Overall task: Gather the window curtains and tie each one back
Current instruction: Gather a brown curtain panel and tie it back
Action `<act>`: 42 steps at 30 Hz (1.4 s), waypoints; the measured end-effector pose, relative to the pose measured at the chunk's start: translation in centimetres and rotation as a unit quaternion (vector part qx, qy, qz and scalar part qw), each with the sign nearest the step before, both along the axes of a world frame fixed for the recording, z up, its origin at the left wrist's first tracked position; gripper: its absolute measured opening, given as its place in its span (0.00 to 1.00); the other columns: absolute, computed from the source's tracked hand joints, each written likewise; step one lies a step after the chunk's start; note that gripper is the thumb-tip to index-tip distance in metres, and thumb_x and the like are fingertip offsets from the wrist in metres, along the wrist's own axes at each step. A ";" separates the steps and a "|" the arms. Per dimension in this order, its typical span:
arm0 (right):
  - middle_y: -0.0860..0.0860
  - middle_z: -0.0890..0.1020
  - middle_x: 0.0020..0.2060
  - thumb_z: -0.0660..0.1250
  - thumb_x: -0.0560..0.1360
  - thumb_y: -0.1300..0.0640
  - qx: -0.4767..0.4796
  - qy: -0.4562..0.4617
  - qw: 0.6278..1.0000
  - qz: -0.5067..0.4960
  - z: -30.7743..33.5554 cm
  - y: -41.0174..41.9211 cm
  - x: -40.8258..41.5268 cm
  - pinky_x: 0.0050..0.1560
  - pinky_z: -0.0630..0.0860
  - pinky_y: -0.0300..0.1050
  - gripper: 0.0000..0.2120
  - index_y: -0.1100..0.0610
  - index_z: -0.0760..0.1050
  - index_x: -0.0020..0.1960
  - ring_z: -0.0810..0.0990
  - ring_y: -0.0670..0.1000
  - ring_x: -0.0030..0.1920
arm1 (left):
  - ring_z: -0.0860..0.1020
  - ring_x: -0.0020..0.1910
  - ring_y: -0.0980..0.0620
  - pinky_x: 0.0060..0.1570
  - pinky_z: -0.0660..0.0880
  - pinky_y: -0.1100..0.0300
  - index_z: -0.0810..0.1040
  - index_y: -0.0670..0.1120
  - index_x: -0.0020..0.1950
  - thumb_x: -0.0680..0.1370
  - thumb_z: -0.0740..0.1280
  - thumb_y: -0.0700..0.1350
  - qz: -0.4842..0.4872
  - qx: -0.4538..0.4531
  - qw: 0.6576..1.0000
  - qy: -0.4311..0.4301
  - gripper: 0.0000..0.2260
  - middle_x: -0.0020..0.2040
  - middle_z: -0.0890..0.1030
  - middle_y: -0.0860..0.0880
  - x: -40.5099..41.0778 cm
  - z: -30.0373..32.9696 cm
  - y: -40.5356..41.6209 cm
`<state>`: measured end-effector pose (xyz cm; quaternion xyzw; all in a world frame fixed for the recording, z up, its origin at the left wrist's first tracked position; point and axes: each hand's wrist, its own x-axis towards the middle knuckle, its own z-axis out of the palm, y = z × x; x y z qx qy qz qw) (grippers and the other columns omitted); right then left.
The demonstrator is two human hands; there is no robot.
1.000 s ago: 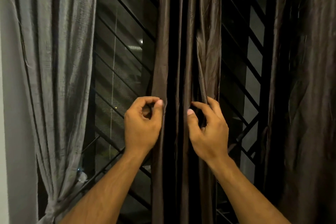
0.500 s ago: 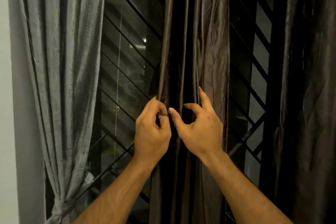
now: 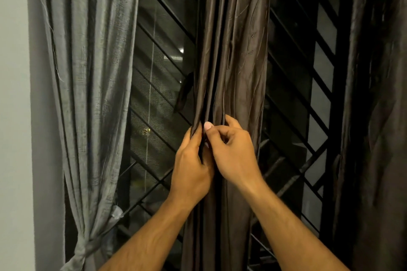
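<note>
At center, both hands pinch glossy brown curtain pleats.

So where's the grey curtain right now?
The grey curtain hangs at the far left of the head view, beside the wall, already tied near its bottom, left of the brown curtain.

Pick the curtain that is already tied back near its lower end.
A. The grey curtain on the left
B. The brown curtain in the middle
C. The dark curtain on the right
A: the grey curtain is cinched into a knot low down, while the brown middle curtain hangs loose with the left hand and right hand pinching its folds together.
</note>
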<state>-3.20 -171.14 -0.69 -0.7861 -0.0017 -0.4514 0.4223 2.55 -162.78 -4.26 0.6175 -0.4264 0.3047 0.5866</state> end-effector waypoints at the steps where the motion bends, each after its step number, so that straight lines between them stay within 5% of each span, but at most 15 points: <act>1: 0.49 0.77 0.72 0.63 0.84 0.46 0.006 -0.010 1.000 0.007 -0.1 0.0 -0.1 0.67 0.56 0.27 0.15 0.50 0.87 0.48 0.58 0.35 0.77 | 0.72 0.67 0.70 0.64 0.68 0.74 0.71 0.52 0.75 0.85 0.62 0.40 -0.009 -0.007 1.000 0.004 0.19 0.67 0.74 0.61 0.0 -0.2 0.0; 4: 0.45 0.84 0.58 0.65 0.84 0.55 0.031 -0.070 0.997 -0.023 -0.3 -0.9 -0.5 0.57 0.70 0.22 0.11 0.52 0.86 0.52 0.74 0.26 0.59 | 0.72 0.69 0.66 0.69 0.70 0.66 0.71 0.49 0.76 0.86 0.58 0.42 -0.006 -0.033 0.999 0.009 0.18 0.69 0.76 0.57 0.3 -0.8 -0.2; 8: 0.41 0.82 0.48 0.69 0.80 0.62 0.021 -0.117 0.987 -0.108 -0.9 -2.5 -1.3 0.49 0.78 0.33 0.09 0.50 0.81 0.56 0.81 0.39 0.46 | 0.63 0.77 0.62 0.73 0.64 0.67 0.56 0.54 0.82 0.85 0.56 0.35 0.037 -0.062 0.997 -0.033 0.28 0.80 0.62 0.59 -0.1 -1.0 0.0; 10: 0.42 0.80 0.45 0.69 0.80 0.62 0.015 -0.147 0.982 -0.120 -1.2 -2.7 -1.9 0.43 0.76 0.32 0.08 0.50 0.76 0.54 0.80 0.42 0.43 | 0.65 0.74 0.66 0.68 0.64 0.75 0.62 0.58 0.79 0.82 0.56 0.30 0.053 -0.055 0.995 -0.061 0.31 0.77 0.65 0.55 -0.2 -1.2 0.0; 14: 0.45 0.80 0.40 0.65 0.83 0.58 0.026 -0.170 0.981 -0.087 -1.7 -2.8 -2.6 0.31 0.72 0.34 0.10 0.48 0.70 0.62 0.77 0.43 0.31 | 0.82 0.41 0.59 0.39 0.73 0.76 0.79 0.50 0.69 0.82 0.64 0.37 0.053 -0.043 0.998 -0.005 0.17 0.64 0.78 0.45 -0.1 -0.9 -0.4; 16: 0.49 0.83 0.36 0.64 0.84 0.57 0.045 -0.155 0.986 -0.051 -1.8 -2.6 -2.7 0.26 0.72 0.39 0.14 0.46 0.67 0.67 0.75 0.46 0.25 | 0.83 0.51 0.55 0.48 0.75 0.74 0.80 0.48 0.68 0.80 0.70 0.50 0.044 -0.038 0.998 0.007 0.17 0.59 0.81 0.48 -0.4 -0.4 -0.7; 19: 0.47 0.87 0.40 0.69 0.82 0.57 0.073 -0.137 0.987 -0.032 -1.2 -2.3 -2.6 0.42 0.83 0.42 0.16 0.45 0.72 0.66 0.85 0.44 0.38 | 0.80 0.55 0.64 0.51 0.73 0.76 0.82 0.47 0.65 0.75 0.74 0.56 0.016 -0.031 0.999 0.002 0.22 0.54 0.81 0.54 -1.2 0.0 -1.1; 21: 0.47 0.88 0.41 0.72 0.79 0.57 0.091 -0.133 0.986 -0.037 -0.7 -2.8 -2.4 0.52 0.84 0.46 0.07 0.50 0.82 0.57 0.86 0.44 0.45 | 0.79 0.53 0.67 0.49 0.73 0.76 0.83 0.46 0.63 0.75 0.76 0.54 0.016 -0.046 0.999 0.004 0.20 0.52 0.82 0.56 -1.3 0.1 -1.2; 22: 0.49 0.87 0.40 0.72 0.79 0.56 0.095 -0.128 0.987 -0.024 -0.6 -3.0 -2.4 0.51 0.84 0.49 0.03 0.53 0.85 0.50 0.86 0.45 0.44 | 0.80 0.52 0.66 0.47 0.74 0.76 0.83 0.45 0.62 0.74 0.76 0.54 0.015 -0.054 0.998 0.004 0.20 0.51 0.82 0.56 -1.2 0.2 -1.2; 25: 0.52 0.84 0.35 0.65 0.81 0.45 0.102 -0.106 0.989 0.017 -1.1 -3.2 -2.1 0.42 0.81 0.49 0.20 0.58 0.83 0.40 0.83 0.51 0.37 | 0.83 0.47 0.62 0.45 0.78 0.71 0.86 0.48 0.56 0.74 0.76 0.53 -0.024 -0.070 0.997 0.004 0.15 0.48 0.84 0.56 -1.3 0.7 -1.0; 28: 0.51 0.86 0.50 0.61 0.81 0.42 0.152 -0.078 0.983 0.060 -1.6 -3.6 -1.9 0.51 0.82 0.41 0.21 0.54 0.86 0.46 0.86 0.46 0.52 | 0.83 0.51 0.61 0.51 0.79 0.66 0.87 0.52 0.53 0.75 0.76 0.50 -0.071 -0.050 0.996 0.013 0.08 0.48 0.85 0.57 -1.3 1.2 -0.8; 33: 0.46 0.86 0.49 0.73 0.78 0.48 0.129 -0.107 0.986 0.001 -1.9 -3.9 -1.8 0.52 0.84 0.45 0.12 0.52 0.81 0.58 0.85 0.42 0.50 | 0.83 0.46 0.51 0.48 0.82 0.48 0.85 0.46 0.48 0.83 0.65 0.45 -0.059 -0.034 0.997 0.042 0.10 0.46 0.82 0.52 0.2 0.3 -1.8; 36: 0.41 0.81 0.52 0.78 0.72 0.44 0.097 -0.093 0.988 -0.072 -2.0 -3.8 -1.8 0.49 0.80 0.34 0.23 0.47 0.75 0.63 0.82 0.39 0.51 | 0.82 0.50 0.54 0.50 0.81 0.54 0.84 0.51 0.53 0.85 0.61 0.45 -0.097 -0.022 0.994 0.044 0.11 0.49 0.81 0.54 -0.2 -0.2 -1.9; 39: 0.43 0.83 0.48 0.76 0.75 0.49 0.051 -0.098 0.985 -0.130 -2.2 -4.3 -1.5 0.50 0.83 0.42 0.12 0.50 0.80 0.56 0.82 0.41 0.48 | 0.81 0.53 0.55 0.52 0.77 0.64 0.81 0.52 0.57 0.85 0.60 0.44 -0.068 -0.016 0.997 0.020 0.10 0.52 0.81 0.57 -0.2 -0.5 -2.1; 42: 0.46 0.84 0.38 0.72 0.78 0.56 0.042 -0.124 0.981 -0.145 -2.5 -4.6 -1.8 0.42 0.82 0.45 0.02 0.52 0.81 0.46 0.83 0.43 0.39 | 0.75 0.67 0.61 0.63 0.70 0.74 0.69 0.50 0.77 0.85 0.60 0.38 0.011 -0.045 0.999 -0.016 0.20 0.70 0.76 0.56 0.1 -0.9 -2.2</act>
